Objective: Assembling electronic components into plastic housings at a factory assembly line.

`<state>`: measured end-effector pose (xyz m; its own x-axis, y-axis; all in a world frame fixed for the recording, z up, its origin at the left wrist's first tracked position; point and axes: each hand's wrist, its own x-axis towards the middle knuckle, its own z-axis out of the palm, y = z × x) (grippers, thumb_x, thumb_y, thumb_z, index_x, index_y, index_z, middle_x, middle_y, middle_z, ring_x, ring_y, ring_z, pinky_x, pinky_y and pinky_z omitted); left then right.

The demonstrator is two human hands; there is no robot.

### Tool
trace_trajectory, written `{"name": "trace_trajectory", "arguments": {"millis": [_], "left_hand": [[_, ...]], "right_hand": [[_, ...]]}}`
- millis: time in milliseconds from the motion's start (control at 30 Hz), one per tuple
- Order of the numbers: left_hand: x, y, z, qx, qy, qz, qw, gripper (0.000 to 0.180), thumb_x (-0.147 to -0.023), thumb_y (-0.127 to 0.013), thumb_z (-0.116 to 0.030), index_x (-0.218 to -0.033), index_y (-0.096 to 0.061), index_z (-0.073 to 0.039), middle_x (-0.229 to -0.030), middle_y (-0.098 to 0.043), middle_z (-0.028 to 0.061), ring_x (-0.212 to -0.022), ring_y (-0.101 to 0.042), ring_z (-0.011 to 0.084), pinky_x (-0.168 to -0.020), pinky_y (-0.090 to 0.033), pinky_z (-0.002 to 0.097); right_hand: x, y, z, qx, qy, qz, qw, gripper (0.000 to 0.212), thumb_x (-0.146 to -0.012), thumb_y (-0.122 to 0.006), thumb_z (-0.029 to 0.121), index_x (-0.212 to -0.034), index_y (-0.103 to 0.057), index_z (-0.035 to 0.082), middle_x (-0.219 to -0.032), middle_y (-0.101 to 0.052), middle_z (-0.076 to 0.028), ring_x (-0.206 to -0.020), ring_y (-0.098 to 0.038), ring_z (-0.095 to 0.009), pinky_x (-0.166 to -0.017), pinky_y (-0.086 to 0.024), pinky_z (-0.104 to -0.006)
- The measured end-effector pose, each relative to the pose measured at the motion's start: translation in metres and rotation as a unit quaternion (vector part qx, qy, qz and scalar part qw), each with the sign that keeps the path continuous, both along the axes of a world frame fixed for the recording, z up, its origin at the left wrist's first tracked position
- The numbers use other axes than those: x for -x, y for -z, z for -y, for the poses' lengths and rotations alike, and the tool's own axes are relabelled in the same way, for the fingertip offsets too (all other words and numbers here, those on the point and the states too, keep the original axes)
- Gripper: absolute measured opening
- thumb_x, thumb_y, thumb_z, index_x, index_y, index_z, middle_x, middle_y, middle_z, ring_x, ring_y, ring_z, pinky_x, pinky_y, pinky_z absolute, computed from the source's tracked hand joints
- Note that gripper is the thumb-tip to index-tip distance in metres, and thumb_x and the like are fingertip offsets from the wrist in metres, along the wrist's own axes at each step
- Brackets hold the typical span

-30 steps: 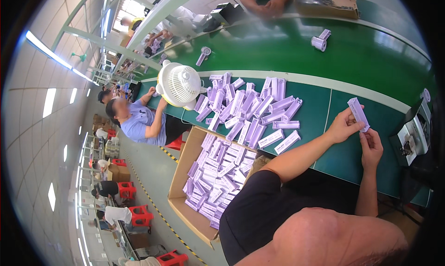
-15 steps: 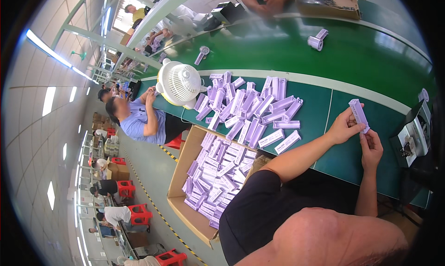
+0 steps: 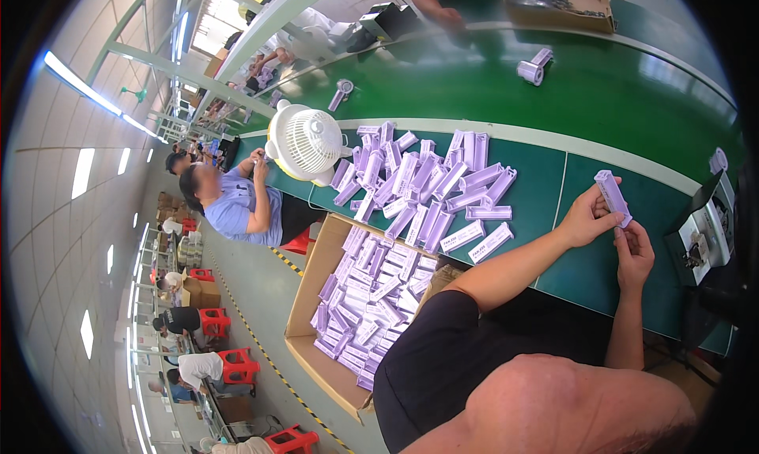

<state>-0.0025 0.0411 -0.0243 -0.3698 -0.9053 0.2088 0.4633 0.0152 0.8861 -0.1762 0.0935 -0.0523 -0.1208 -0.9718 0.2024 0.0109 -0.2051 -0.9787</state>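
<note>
A long lilac plastic housing [image 3: 612, 198] is held up over the dark green bench at the right. My left hand [image 3: 587, 218] has its thumb and fingers closed around the housing's left side. From below, my right hand [image 3: 635, 256] pinches the near end with its fingertips. A loose pile of similar lilac housings [image 3: 427, 177] lies on the bench to the left of my hands. More of them fill an open cardboard box [image 3: 304, 327] beside my left arm.
A white fan [image 3: 310, 141] stands at the pile's far left. Beyond the bench runs a green conveyor belt [image 3: 443, 82] with a few lilac assemblies [image 3: 531, 72]. A black-and-white device [image 3: 704, 236] stands right of my hands. A person in blue [image 3: 245, 205] sits at the left.
The assemblies on the conveyor belt have shifted slightly left. A co-worker's hands across the belt have moved apart. My hands and the housing have hardly moved.
</note>
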Motion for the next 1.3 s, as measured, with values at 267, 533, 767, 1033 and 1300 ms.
{"name": "trace_trajectory", "arguments": {"millis": [267,533,767,1033,1300], "left_hand": [[-0.0003,0.0006,0.0002,0.006,0.003,0.006,1.000,0.072,-0.094,-0.072,0.000,-0.155,-0.034,-0.002,-0.122,-0.066,0.0115,-0.114,-0.066,0.0158,-0.097,-0.055,0.0303],[-0.0007,-0.0015,-0.0006,0.017,-0.002,0.017,1.000,0.071,-0.095,-0.070,0.001,-0.156,-0.034,0.000,-0.120,-0.065,0.0081,-0.113,-0.066,0.0155,-0.097,-0.054,0.0297],[0.0003,-0.0014,-0.0005,0.029,-0.012,0.038,0.999,0.070,-0.094,-0.068,0.002,-0.156,-0.035,0.000,-0.121,-0.066,0.0078,-0.114,-0.066,0.0150,-0.097,-0.053,0.0290],[-0.0001,-0.0002,-0.0009,0.041,-0.025,0.049,0.998,0.069,-0.096,-0.068,0.000,-0.156,-0.034,0.001,-0.120,-0.066,0.0068,-0.112,-0.067,0.0145,-0.095,-0.053,0.0285],[0.0016,-0.0010,-0.0004,0.006,-0.064,0.019,0.998,0.062,-0.100,-0.065,-0.002,-0.155,-0.035,-0.001,-0.117,-0.065,0.0061,-0.111,-0.066,0.0139,-0.096,-0.053,0.0297]], "right_hand": [[-0.0004,-0.0020,-0.0007,-0.009,0.010,-0.010,1.000,0.023,-0.098,-0.071,0.002,-0.120,-0.068,-0.003,-0.093,-0.068,0.000,-0.078,-0.060,-0.005,-0.070,-0.048,-0.0192],[-0.0030,-0.0044,0.0001,-0.018,0.019,0.019,0.999,0.023,-0.098,-0.071,0.003,-0.120,-0.068,-0.003,-0.095,-0.069,0.000,-0.077,-0.059,-0.005,-0.069,-0.048,-0.0193],[0.0008,-0.0007,0.0003,-0.019,0.018,0.013,1.000,0.020,-0.098,-0.071,0.005,-0.117,-0.069,-0.002,-0.095,-0.069,0.000,-0.077,-0.060,-0.005,-0.069,-0.048,-0.0193],[-0.0018,-0.0008,0.0003,-0.016,0.026,0.015,0.999,0.019,-0.098,-0.071,0.005,-0.116,-0.069,-0.001,-0.092,-0.068,0.001,-0.076,-0.060,-0.005,-0.068,-0.047,-0.0193],[-0.0023,-0.0052,-0.0008,-0.008,0.018,-0.014,1.000,0.013,-0.098,-0.071,0.004,-0.111,-0.069,0.000,-0.086,-0.064,0.003,-0.073,-0.056,-0.003,-0.065,-0.043,-0.0173]]}}
